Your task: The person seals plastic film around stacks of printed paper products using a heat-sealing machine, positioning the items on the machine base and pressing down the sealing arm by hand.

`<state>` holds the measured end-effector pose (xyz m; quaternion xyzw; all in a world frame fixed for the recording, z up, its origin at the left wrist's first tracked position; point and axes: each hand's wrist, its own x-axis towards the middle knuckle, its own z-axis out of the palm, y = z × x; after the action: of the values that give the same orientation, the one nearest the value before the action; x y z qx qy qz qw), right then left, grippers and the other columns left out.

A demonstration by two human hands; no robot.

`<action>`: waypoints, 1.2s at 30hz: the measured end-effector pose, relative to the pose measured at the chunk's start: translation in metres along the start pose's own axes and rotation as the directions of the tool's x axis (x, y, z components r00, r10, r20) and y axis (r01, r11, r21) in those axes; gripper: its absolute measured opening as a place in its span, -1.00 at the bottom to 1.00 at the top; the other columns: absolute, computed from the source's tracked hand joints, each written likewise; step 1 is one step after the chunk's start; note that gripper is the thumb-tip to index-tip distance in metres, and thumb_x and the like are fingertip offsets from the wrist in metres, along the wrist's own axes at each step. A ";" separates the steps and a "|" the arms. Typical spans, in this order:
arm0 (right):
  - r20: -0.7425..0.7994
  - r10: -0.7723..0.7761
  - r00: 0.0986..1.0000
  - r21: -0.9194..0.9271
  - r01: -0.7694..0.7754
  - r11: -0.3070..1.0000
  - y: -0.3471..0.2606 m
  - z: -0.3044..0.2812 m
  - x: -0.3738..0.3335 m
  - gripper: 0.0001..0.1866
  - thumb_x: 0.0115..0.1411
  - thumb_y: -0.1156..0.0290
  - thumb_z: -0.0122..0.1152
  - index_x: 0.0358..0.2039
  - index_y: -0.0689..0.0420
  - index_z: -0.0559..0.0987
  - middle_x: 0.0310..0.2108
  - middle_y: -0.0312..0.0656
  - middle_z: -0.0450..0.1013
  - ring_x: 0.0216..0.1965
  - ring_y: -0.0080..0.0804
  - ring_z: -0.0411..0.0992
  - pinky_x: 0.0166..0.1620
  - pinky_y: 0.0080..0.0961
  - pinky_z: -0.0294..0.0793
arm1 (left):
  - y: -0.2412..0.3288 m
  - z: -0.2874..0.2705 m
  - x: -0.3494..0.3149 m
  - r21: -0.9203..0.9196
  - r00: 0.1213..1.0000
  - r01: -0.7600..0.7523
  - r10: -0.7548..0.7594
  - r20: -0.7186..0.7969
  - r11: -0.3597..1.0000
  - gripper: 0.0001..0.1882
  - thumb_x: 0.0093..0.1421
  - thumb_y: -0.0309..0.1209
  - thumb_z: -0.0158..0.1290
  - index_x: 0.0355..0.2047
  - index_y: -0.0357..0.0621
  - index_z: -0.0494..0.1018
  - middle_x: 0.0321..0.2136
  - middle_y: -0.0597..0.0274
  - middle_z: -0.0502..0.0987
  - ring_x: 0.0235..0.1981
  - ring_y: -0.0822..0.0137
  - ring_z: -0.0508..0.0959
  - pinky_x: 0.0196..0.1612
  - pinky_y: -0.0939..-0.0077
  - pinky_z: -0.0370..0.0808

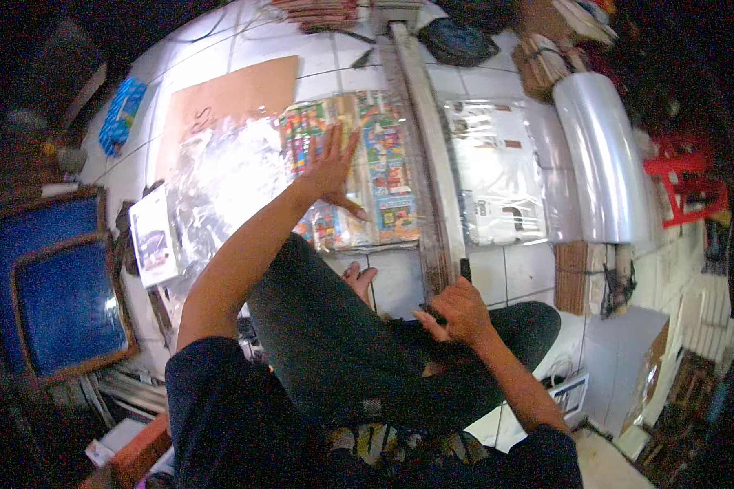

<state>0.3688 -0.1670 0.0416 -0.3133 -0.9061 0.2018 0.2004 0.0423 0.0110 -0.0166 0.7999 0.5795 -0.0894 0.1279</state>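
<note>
My left hand (328,173) lies flat with fingers spread on a stack of colourful printed sheets (391,175) under clear plastic. Shiny clear plastic film (236,167) spreads to the left of the sheets. Along their right edge runs a long narrow bar (432,155), whitish on one side and brownish on the other. Near the bar's close end, my right hand (458,314) is closed around a black handle (465,267); only its upper end shows above the fist, and I cannot tell whether it belongs to the bar. My thumb side faces the bar.
A plastic-wrapped white printed pack (497,171) lies right of the bar, with a big roll of clear film (599,159) beyond it. Brown cardboard (232,98) lies at the far left. Blue framed panels (69,301) stand left; a red plastic stool (685,179) is at right. My crossed legs are close by.
</note>
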 end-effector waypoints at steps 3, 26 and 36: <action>0.030 0.036 0.999 0.038 -0.037 0.999 0.000 -0.004 0.003 -0.64 0.08 0.26 0.37 -0.71 0.11 0.44 -0.69 -0.17 0.32 -0.62 -0.20 0.29 -0.39 -0.29 0.22 | -0.004 0.010 0.004 -0.016 0.999 -0.019 0.018 -0.042 1.000 0.84 -0.65 0.52 0.32 0.41 -0.22 -0.51 0.39 -0.43 -0.47 0.43 -0.31 -0.43 0.35 -0.40 -0.31; -0.506 0.252 0.825 0.404 -0.031 0.914 -0.073 -0.195 0.067 -0.23 0.43 -0.07 -0.43 -0.46 0.35 0.58 -0.36 0.05 0.55 -0.23 -0.14 0.50 -0.03 -0.29 0.43 | -0.185 0.007 -0.171 -0.423 0.935 0.327 -0.354 0.015 0.845 -0.03 -0.38 -0.15 0.56 0.11 0.02 0.38 0.03 -0.13 0.44 0.10 -0.02 0.45 0.19 0.08 0.37; -0.458 0.783 0.421 0.415 -0.678 0.607 -0.001 -0.162 -0.072 -0.38 0.46 -0.04 -0.27 -0.28 0.30 0.55 -0.27 -0.14 0.50 -0.19 -0.45 0.42 -0.03 -0.44 0.36 | -0.164 0.059 -0.149 -0.130 0.750 0.659 -0.635 0.185 0.741 0.61 -0.41 -0.04 0.56 0.43 0.40 -0.46 0.39 -0.39 -0.23 0.37 -0.43 -0.06 0.21 -0.54 0.11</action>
<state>0.4994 -0.1752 0.1609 -0.7045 -0.5435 0.2326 0.3927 -0.1598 -0.0933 -0.0455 0.5252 0.8176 -0.1247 0.2003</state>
